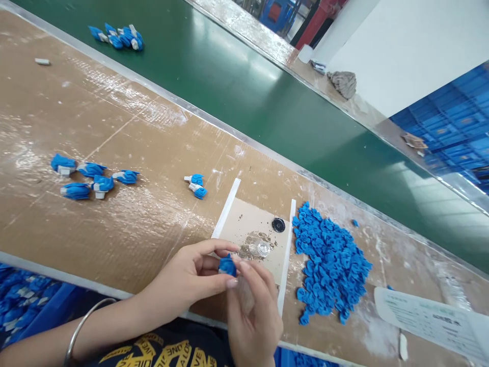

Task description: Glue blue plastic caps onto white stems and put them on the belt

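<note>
My left hand is closed around a small blue plastic part, held between thumb and fingers. The thumb and fingertips of my right hand pinch at the same part from the right; anything else inside that hand is hidden. Just beyond my fingers lies a beige board bordered by white strips. On it sit a small clear dish, with wet-looking spots around it, and a black round cap. A big heap of loose blue pieces lies right of the board.
Two blue-and-white parts lie left of the board, with several more farther left. Another cluster rests on the green conveyor belt. A bin of similar parts stands lower left. A printed bottle or sheet is at right.
</note>
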`<state>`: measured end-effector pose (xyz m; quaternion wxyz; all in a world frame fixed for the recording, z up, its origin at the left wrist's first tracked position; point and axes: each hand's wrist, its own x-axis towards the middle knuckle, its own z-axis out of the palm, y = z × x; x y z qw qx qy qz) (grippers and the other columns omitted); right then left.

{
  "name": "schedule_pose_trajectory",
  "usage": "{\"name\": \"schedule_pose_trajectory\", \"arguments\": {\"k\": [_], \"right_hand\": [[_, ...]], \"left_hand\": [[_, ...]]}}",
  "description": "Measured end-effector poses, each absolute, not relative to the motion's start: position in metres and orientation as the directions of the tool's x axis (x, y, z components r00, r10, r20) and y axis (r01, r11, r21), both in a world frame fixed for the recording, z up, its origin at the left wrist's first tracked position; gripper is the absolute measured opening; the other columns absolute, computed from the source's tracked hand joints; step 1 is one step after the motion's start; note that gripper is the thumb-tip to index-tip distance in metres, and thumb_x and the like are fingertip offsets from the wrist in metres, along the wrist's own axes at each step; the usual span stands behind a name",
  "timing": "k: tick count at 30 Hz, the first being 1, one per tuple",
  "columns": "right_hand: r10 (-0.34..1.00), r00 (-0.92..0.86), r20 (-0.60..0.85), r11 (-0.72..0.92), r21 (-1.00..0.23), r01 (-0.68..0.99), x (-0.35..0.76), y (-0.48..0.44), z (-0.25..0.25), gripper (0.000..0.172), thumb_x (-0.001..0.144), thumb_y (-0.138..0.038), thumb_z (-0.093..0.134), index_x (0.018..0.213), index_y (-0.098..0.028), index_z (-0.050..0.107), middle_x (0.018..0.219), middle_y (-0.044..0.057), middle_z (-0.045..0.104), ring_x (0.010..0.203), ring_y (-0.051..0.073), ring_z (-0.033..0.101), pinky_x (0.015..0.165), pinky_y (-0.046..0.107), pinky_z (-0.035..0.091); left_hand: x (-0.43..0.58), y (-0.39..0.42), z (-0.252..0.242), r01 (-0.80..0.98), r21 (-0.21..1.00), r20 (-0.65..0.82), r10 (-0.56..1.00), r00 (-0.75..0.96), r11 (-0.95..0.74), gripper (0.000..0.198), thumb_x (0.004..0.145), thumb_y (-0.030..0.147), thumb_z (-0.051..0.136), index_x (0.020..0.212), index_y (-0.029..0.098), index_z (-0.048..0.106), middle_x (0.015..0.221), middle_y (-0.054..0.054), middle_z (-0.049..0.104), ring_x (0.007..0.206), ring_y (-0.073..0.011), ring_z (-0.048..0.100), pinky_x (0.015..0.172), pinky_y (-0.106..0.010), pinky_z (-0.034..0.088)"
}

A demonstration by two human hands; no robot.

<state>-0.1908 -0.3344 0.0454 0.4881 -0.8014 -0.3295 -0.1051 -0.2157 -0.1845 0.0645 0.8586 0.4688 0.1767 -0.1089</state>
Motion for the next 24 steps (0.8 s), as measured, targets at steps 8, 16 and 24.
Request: {"name": "schedule_pose_trajectory", "arguments": {"k": [8, 16, 24], "right_hand": [[0.377, 0.785, 0.491, -0.557, -0.557, 0.616, -0.160, -0.370, 0.057, 0.021, 0.093, -0.024, 0.061, 0.114, -0.020, 0.062, 0.102, 0.006, 0.069, 0.096, 0.019, 0.063, 0.086, 0.032, 0.052], [0.168, 0.941, 0.292, -0.854, -0.434, 0.287, -0.090, -0.428, 0.028, 0.045, 0.091, -0.051, 0.047, 0.097, -0.012, 0.068, 0.098, 0.016, 0.066, 0.093, 0.032, 0.061, 0.086, 0.048, 0.048], [0.145, 0.985, 0.090, -0.845, -0.507, 0.171, -0.098, -0.436, 0.034, 0.046, 0.090, -0.050, 0.042, 0.100, -0.015, 0.070, 0.103, 0.014, 0.071, 0.093, 0.029, 0.066, 0.085, 0.043, 0.050]], "left_hand": [[-0.219, -0.169, 0.062, 0.283, 0.938, -0.315, 0.153, 0.937, 0.199, 0.023, 0.077, 0.030, 0.070, 0.097, 0.019, 0.067, 0.087, -0.002, 0.074, 0.078, -0.0176, 0.072, 0.070, -0.026, 0.058], [-0.219, -0.093, 0.047, 0.072, 0.265, 0.432, 0.186, 0.882, -0.961, 0.021, 0.093, 0.016, 0.051, 0.105, 0.010, 0.067, 0.109, -0.013, 0.069, 0.101, -0.0257, 0.064, 0.096, -0.043, 0.050], [-0.222, -0.038, 0.047, 0.212, -0.029, 0.425, 0.180, 0.887, -0.977, 0.035, 0.095, 0.018, 0.039, 0.094, 0.006, 0.071, 0.106, -0.017, 0.070, 0.098, -0.0341, 0.063, 0.091, -0.052, 0.051]]}}
